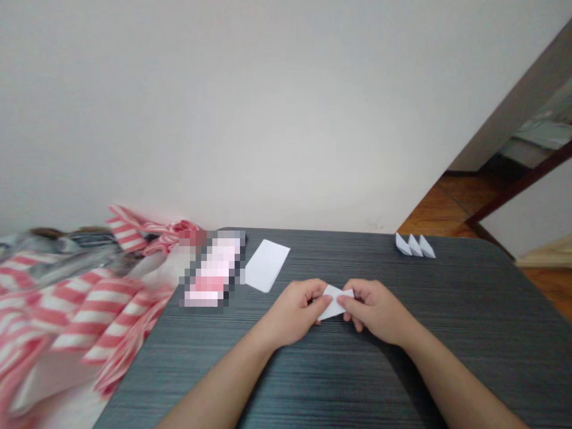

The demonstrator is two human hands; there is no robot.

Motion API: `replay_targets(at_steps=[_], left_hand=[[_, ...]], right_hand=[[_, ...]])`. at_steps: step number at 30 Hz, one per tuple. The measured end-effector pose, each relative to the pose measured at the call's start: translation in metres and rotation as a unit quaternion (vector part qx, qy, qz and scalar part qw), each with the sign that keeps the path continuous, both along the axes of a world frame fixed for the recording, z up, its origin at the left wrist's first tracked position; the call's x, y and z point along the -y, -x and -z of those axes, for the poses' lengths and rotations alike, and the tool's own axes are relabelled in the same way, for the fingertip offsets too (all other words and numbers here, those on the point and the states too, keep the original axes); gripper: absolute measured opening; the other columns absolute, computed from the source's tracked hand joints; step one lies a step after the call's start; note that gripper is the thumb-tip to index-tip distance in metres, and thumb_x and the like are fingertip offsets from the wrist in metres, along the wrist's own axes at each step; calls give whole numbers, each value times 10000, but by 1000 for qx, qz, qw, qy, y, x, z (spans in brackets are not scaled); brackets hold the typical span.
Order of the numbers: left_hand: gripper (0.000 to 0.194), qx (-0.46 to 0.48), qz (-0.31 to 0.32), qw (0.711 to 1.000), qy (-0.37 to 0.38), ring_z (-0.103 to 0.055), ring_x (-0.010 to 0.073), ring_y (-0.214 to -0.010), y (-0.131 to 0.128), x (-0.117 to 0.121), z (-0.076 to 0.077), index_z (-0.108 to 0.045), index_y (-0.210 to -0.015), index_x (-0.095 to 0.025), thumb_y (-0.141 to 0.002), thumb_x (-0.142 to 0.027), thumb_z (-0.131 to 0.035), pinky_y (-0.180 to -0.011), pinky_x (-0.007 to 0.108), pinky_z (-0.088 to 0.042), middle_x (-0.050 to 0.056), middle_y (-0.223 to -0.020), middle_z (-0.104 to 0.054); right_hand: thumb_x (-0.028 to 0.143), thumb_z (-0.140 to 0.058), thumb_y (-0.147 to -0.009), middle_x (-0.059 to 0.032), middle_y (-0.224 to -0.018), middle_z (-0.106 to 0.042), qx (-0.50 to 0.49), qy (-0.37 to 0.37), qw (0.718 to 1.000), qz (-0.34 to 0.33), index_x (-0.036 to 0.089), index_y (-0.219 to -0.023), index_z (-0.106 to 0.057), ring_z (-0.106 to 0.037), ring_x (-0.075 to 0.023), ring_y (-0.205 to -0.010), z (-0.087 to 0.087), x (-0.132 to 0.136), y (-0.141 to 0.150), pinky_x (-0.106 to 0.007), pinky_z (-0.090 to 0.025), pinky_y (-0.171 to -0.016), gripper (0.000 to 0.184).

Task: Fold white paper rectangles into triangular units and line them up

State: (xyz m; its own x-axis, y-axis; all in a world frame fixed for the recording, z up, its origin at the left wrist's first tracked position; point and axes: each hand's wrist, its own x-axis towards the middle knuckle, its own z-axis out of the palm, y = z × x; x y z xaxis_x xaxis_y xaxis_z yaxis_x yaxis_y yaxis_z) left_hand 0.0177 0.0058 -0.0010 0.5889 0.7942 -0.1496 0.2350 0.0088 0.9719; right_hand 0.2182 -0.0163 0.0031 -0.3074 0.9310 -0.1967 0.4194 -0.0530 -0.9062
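A small piece of folded white paper (333,305) is held just over the dark table between my two hands. My left hand (298,310) pinches its left side, thumb on top and fingers beneath. On the opposite side, my right hand (374,307) grips the paper the same way, its thumb close to the left one. The fingertips under the paper are partly hidden. Beyond my left hand lies a stack of white paper sheets (267,266). At the far right of the table, several folded white paper pieces (415,245) stand in a row with pointed tips.
The dark wood-grain table (313,381) reaches back to a pale wall (286,119). A blurred-out pink and white object (214,271) lies at its left edge. Red-and-white striped cloth (98,304) is heaped beside the table on the left. Wooden floor (440,205) shows at the right.
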Motion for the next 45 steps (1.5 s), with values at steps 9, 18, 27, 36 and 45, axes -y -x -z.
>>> replay_targets(at_steps=[9,18,27,36,45], left_hand=[[279,-50,4,997,-56,-500,101,-577,1,1,-4,-693,-784,-150,-908,-358,-554,-517,193,-324,-9,-656,-625],[248,-49,7,997,-59,-564,118,-604,2,2,-6,-681,-765,-141,-898,-308,-554,-534,197,-352,10,-695,-686],[237,-31,4,998,-58,-581,119,-621,0,2,-9,-695,-793,-142,-900,-284,-539,-556,194,-382,21,-717,-701],[350,-50,-5,998,-40,-527,104,-533,3,1,-3,-653,-774,-142,-951,-382,-469,-515,201,-362,35,-677,-692],[361,-52,0,998,-38,-532,107,-542,3,1,-2,-669,-786,-143,-945,-404,-478,-513,202,-356,40,-705,-714]], right_hand=[[254,-559,-912,30,-520,-594,-15,-12,1000,-9,156,-711,-629,-516,-83,-416,-4,0,2,-175,-376,-446,234],[234,-574,-900,18,-555,-638,-14,-22,999,-26,159,-769,-670,-548,-94,-446,-4,1,3,-179,-401,-467,179],[233,-539,-919,2,-601,-670,-11,-32,999,-28,157,-759,-647,-574,-96,-451,-7,2,4,-186,-426,-487,208],[246,-525,-925,18,-569,-639,-37,-7,999,7,165,-737,-596,-541,-84,-430,1,1,-1,-180,-382,-458,216],[246,-588,-879,40,-530,-601,-55,11,998,1,165,-752,-612,-511,-81,-416,1,0,1,-173,-351,-429,152]])
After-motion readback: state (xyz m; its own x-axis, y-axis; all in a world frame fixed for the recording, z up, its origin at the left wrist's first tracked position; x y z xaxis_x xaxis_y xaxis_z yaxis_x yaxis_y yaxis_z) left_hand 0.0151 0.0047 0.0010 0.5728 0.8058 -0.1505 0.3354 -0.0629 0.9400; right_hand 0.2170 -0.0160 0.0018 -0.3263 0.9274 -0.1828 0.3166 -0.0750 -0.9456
